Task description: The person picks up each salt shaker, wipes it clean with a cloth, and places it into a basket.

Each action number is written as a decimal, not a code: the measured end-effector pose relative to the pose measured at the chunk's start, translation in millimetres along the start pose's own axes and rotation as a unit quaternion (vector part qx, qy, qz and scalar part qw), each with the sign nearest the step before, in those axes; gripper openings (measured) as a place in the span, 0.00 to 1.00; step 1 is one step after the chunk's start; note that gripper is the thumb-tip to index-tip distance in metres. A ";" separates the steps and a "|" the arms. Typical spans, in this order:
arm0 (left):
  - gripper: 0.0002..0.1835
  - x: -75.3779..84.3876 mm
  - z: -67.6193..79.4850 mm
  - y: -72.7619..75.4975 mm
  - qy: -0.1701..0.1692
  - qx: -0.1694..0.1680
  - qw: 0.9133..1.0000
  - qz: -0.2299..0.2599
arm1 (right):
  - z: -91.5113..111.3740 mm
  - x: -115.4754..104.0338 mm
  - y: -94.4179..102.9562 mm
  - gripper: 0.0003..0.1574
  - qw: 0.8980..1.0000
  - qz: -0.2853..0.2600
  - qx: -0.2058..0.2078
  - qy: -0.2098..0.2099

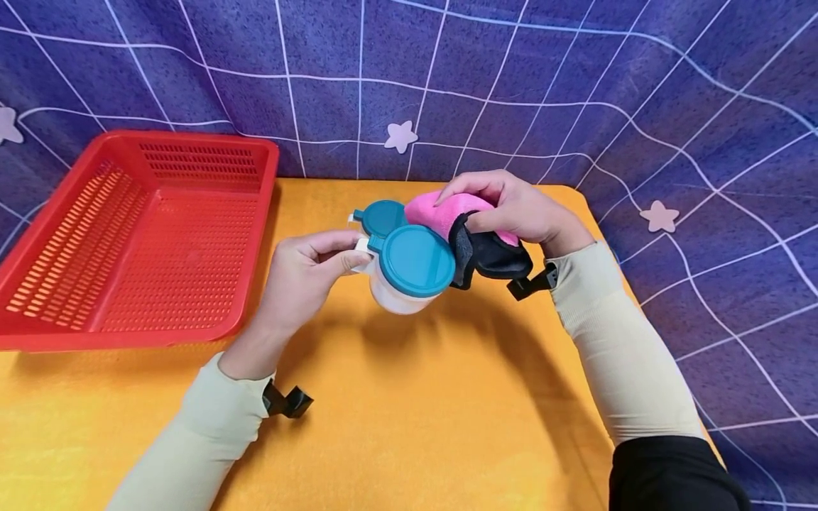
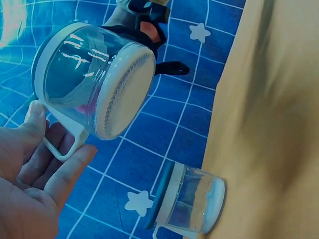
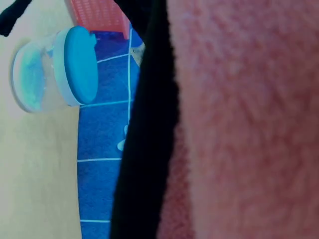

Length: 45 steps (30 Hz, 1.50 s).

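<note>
My left hand (image 1: 300, 277) pinches the white handle of a clear jar (image 2: 92, 77) with a teal lid (image 1: 418, 260), lifted above the table and tilted. My right hand (image 1: 520, 209) grips a fuzzy pink cloth item with black parts (image 1: 454, 211), its folded edge right at the jar's right side. In the right wrist view this pink pile (image 3: 249, 119) fills most of the picture and hides the fingers. Behind the lifted jar, a second clear jar (image 2: 192, 199) with a teal lid (image 1: 385, 217) stands upright on the table, partly covered in the head view.
A red plastic basket (image 1: 255, 234) with slotted walls stands on the left of the yellow-covered table (image 1: 409, 426). A blue curtain (image 1: 319, 92) with white grid lines and stars hangs behind the table and along its right side.
</note>
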<state>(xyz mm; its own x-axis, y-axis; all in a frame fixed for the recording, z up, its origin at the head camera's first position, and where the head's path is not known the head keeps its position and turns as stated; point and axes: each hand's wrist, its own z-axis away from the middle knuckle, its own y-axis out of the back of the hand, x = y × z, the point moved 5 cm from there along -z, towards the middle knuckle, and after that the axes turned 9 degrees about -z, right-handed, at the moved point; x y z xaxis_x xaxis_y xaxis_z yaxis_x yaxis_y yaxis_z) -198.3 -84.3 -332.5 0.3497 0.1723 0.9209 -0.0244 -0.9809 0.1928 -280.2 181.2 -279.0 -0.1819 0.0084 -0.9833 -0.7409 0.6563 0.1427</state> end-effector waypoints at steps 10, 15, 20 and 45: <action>0.14 -0.4 -4.6 6.9 0.003 0.042 0.999 0.002 | 21.2 -16.5 -9.5 0.23 0.992 0.053 0.107 0.029; 0.15 -0.8 -6.8 8.5 0.012 0.063 0.998 0.003 | 31.2 -21.9 -21.2 0.21 0.977 0.116 0.173 0.037; 0.15 -1.5 -8.4 10.0 0.014 0.082 0.997 -0.002 | 37.9 -26.8 -39.6 0.21 0.957 0.164 0.223 0.091; 0.14 -1.7 -16.8 0.5 0.010 0.126 0.992 -0.023 | 34.0 -69.5 -131.7 0.22 0.789 0.540 0.241 0.166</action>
<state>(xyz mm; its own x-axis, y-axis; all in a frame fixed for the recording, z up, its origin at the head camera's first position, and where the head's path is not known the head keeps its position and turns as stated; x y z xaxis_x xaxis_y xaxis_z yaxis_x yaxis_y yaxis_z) -214.6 -83.6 -328.2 0.3256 0.2175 0.9202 0.2265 -0.9628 0.1475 -148.0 119.8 -233.3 -0.7573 0.6139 -0.2228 0.2794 0.6129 0.7391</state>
